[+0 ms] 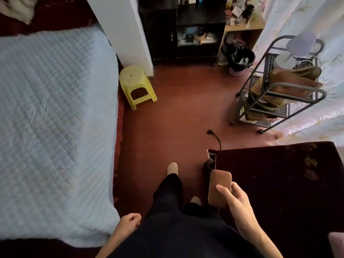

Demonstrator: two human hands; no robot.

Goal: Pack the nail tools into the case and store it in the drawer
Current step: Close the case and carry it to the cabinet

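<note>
One closed brown leather case [220,187] sits gripped in the right hand [237,205]; left hand [129,221] hangs loosely curled, empty. Next comes finding the drawer, unseen ahead.

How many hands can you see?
2. The left hand hangs low beside the bed, fingers loosely curled and holding nothing. The right hand grips the brown case out in front of the person.
</note>
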